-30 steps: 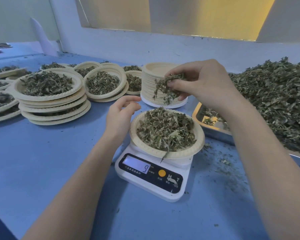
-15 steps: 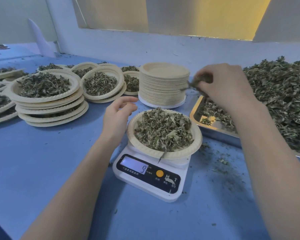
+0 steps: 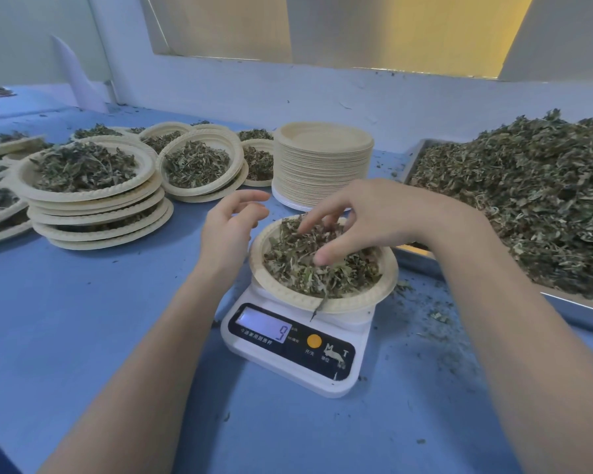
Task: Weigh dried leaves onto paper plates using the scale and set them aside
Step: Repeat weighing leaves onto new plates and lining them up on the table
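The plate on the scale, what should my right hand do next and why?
Probably lift the right hand clear of the leaves: its fingers are spread over the plate, so any touch could skew the scale readout of 9.

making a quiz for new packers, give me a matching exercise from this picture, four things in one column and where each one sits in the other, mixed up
Things
1. scale
2. stack of empty plates
3. metal tray
4. plate of leaves being weighed

Places
A. on top of the scale, under the right hand
B. at the right edge of the table, heaped with loose dried leaves
C. behind the scale, near the wall
D. on the blue table between the two forearms, display reading 9

Pairs: 1-D, 2-C, 3-B, 4-A
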